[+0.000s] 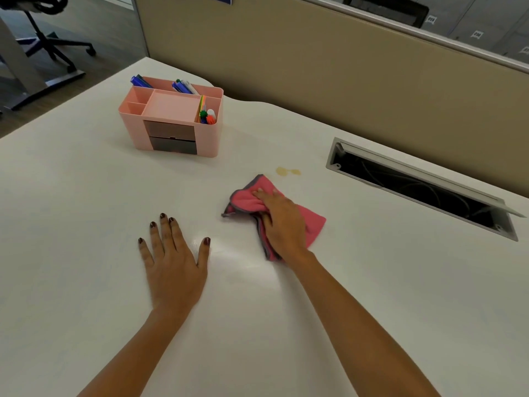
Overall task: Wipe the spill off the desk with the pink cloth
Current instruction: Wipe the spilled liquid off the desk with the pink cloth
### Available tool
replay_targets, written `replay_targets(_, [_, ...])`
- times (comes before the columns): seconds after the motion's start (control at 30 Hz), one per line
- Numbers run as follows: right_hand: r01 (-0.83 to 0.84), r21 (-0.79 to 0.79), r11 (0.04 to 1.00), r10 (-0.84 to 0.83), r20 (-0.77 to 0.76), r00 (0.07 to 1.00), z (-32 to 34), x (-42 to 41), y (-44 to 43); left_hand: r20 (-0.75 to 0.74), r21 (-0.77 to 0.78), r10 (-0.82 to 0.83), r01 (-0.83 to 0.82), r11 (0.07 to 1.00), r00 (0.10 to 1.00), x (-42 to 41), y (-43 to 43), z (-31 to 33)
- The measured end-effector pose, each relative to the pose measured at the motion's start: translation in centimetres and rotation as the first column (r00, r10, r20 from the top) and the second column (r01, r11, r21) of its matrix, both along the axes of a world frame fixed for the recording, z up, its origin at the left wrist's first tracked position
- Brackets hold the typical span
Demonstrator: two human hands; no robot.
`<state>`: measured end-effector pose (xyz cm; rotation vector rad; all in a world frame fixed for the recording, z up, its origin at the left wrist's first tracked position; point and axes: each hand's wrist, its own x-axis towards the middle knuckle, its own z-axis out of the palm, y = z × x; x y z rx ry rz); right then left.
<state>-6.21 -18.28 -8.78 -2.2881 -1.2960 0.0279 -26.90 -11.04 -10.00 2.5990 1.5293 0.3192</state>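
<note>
A small yellowish-brown spill point(287, 171) lies on the white desk point(86, 196), just beyond the pink cloth point(246, 200). The cloth is crumpled, with a grey edge, and lies flat on the desk. My right hand point(282, 220) presses down on it, fingers bunching the fabric. The cloth's far corner sits a short way from the spill and does not touch it. My left hand point(171, 262) rests palm-down on the desk to the left, fingers spread, holding nothing.
A pink desk organiser point(171, 121) with pens and two dark drawers stands at the back left. An open cable slot point(420, 187) with a raised metal flap cuts into the desk at the right. A beige partition point(315, 58) runs behind the desk.
</note>
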Motion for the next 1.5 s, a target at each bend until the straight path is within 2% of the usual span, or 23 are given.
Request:
replay_targets(0.1, [0.007,0.007,1.000,-0.007,0.030,1.000,0.0,1.5,-0.8,-0.011,-0.005,-0.002,0.001,1.000,1.000,-0.1,0.1,0.1])
replay_targets(0.23, [0.269,0.116,0.956,-0.269,-0.018,0.963,0.0,4.8,-1.8,-0.013,-0.008,-0.005,0.005,1.000,1.000,-0.1,0.0,0.2])
replay_targets(0.33, [0.388,0.081,0.918,-0.390,0.000,0.921,-0.2,7.3,-1.2,-0.019,-0.010,-0.006,0.006,1.000,1.000,-0.1,-0.1,0.2])
replay_targets(0.57, [0.423,-0.002,0.906,-0.423,0.011,0.906,0.3,10.4,2.8,-0.052,-0.016,-0.003,0.002,1.000,0.999,0.0,-0.1,0.2])
replay_targets(0.73, [0.334,-0.027,0.942,-0.334,0.003,0.943,0.3,10.2,5.5,-0.054,-0.026,0.002,-0.003,1.000,0.999,0.1,-0.1,0.2])
replay_targets(0.93, [0.109,-0.027,0.994,-0.110,-0.057,0.992,0.5,7.4,8.5,-0.057,-0.029,0.003,-0.004,1.000,0.998,0.1,0.0,0.2])
replay_targets(1.13, [-0.089,-0.039,0.995,0.084,-0.126,0.988,0.6,3.9,10.3,-0.036,-0.023,0.008,-0.009,1.000,0.999,0.1,0.0,0.2])
replay_targets(1.37, [-0.229,0.051,0.972,0.233,-0.327,0.916,1.9,1.4,7.9,-0.029,-0.013,0.007,-0.008,1.000,1.000,0.1,0.0,0.3])
replay_targets(1.43, [-0.268,0.088,0.959,0.279,-0.434,0.857,2.2,1.4,6.8,-0.037,-0.008,0.007,-0.008,1.000,0.999,0.0,-0.1,0.3])
replay_targets(1.5, [-0.305,0.158,0.939,0.339,-0.562,0.754,2.7,1.9,5.4,-0.040,-0.005,0.008,-0.008,1.000,0.999,0.0,0.0,0.4])
